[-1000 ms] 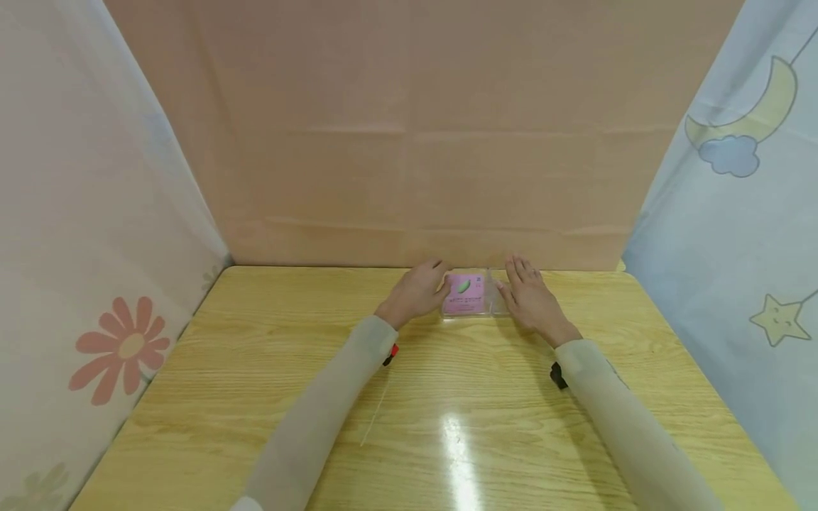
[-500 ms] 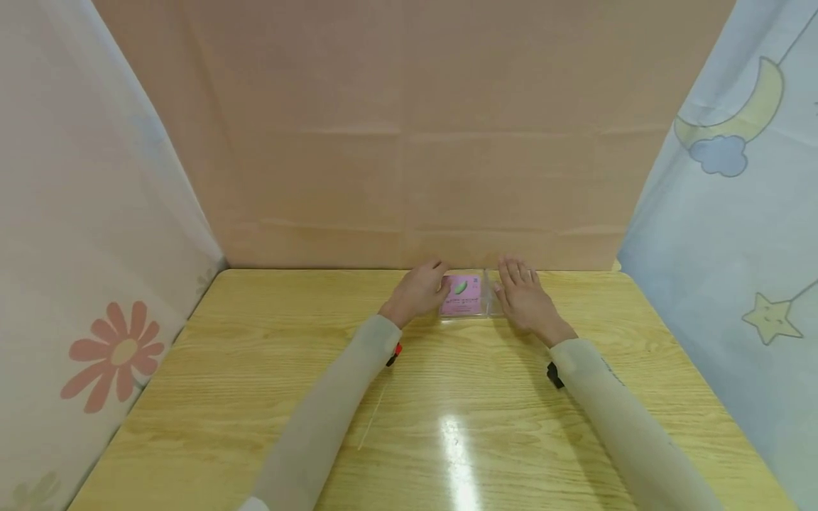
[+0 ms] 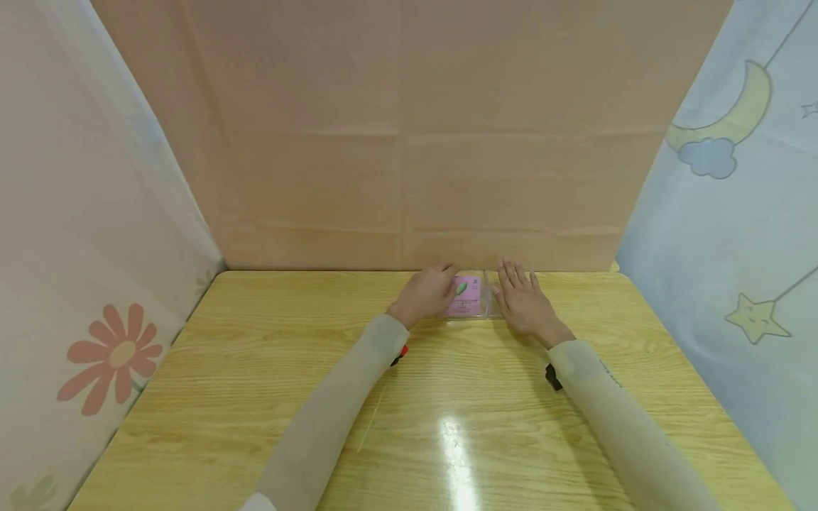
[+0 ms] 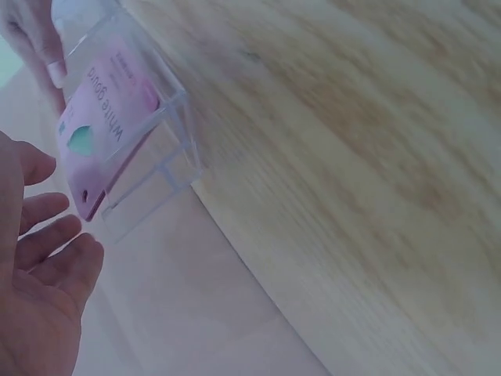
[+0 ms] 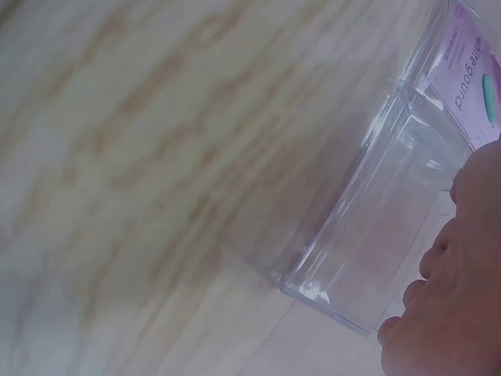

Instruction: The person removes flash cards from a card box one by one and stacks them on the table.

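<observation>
A clear plastic box (image 3: pixel 487 312) with two compartments stands at the back of the table. Its left compartment holds pink cards (image 4: pixel 102 117), the front one printed "White gourd" with a green gourd and a punched hole. In the left wrist view they lean at a slant. My left hand (image 3: pixel 429 292) is beside that compartment, fingers loosely bent near the cards' edge and nothing between them. Over the right compartment, which shows no cards in the right wrist view, lies my right hand (image 3: pixel 525 301), its fingers extended in the head view and its knuckles beside the box's wall.
The wooden table (image 3: pixel 255 355) meets a brown cloth backdrop (image 3: pixel 319 177) right behind the box. Printed cloth (image 3: pixel 121 355) hangs on the left, and another cloth (image 3: pixel 716 234) hangs on the right. A thin pale strand (image 3: pixel 372 419) shows near the left forearm.
My left hand has shifted slightly right and now overlaps the left part of the cards in the head view. The right hand stays over the right compartment. The head view has shifted slightly.
</observation>
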Action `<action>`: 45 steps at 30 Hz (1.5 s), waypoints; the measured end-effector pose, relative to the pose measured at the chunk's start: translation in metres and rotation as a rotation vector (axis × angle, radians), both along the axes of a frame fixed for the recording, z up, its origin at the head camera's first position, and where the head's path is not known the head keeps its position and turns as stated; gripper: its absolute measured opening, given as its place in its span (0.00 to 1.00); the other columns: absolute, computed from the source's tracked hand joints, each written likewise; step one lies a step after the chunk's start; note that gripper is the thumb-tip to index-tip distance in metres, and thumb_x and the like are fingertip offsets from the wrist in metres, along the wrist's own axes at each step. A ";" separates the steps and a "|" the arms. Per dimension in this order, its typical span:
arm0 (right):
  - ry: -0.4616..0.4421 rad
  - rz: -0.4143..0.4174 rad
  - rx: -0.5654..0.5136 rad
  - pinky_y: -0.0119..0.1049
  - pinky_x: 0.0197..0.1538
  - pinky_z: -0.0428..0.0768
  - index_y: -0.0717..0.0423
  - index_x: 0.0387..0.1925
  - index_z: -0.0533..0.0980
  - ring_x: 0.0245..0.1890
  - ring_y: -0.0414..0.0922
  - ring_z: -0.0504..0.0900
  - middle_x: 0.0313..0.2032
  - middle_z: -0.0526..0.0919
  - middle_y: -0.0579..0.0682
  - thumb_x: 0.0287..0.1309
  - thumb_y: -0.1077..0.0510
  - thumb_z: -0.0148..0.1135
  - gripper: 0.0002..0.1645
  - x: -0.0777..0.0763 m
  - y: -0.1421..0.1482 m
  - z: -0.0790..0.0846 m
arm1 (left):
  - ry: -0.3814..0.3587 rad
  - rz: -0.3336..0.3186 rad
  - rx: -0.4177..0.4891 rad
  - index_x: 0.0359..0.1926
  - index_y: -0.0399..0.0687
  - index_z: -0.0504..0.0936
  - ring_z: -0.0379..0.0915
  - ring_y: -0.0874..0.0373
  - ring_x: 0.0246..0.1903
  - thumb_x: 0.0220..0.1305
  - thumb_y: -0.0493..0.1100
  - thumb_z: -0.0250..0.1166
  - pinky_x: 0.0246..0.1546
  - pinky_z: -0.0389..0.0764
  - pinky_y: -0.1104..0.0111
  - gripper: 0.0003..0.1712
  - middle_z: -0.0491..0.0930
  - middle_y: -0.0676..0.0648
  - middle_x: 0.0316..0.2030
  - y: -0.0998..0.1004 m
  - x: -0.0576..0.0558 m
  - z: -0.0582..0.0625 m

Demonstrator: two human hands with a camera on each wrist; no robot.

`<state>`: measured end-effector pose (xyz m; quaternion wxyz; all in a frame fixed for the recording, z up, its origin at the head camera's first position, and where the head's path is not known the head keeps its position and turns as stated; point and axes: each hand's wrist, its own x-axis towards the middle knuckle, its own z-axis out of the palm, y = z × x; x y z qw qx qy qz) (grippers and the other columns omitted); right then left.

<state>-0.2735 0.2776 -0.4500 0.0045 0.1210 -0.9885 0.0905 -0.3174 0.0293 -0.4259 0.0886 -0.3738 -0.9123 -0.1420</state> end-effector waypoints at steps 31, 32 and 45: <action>0.004 -0.012 0.006 0.71 0.82 0.37 0.66 0.83 0.38 0.84 0.67 0.38 0.84 0.35 0.64 0.86 0.45 0.32 0.41 0.003 -0.003 0.002 | 0.248 -0.040 -0.275 0.79 0.40 0.64 0.61 0.49 0.80 0.84 0.51 0.48 0.80 0.65 0.60 0.32 0.65 0.41 0.78 0.010 0.015 -0.012; 0.003 -0.011 0.005 0.71 0.82 0.37 0.66 0.83 0.38 0.84 0.67 0.38 0.84 0.35 0.64 0.86 0.45 0.32 0.41 0.003 -0.003 0.003 | 0.253 -0.040 -0.276 0.79 0.40 0.64 0.61 0.49 0.79 0.84 0.51 0.48 0.80 0.65 0.60 0.32 0.65 0.41 0.78 0.010 0.016 -0.012; 0.012 -0.007 0.008 0.71 0.82 0.38 0.64 0.83 0.36 0.84 0.67 0.39 0.84 0.37 0.65 0.86 0.45 0.31 0.41 0.001 -0.004 0.003 | 0.214 -0.009 -0.328 0.79 0.38 0.64 0.58 0.48 0.81 0.84 0.51 0.47 0.82 0.60 0.60 0.32 0.64 0.40 0.79 0.009 0.018 -0.012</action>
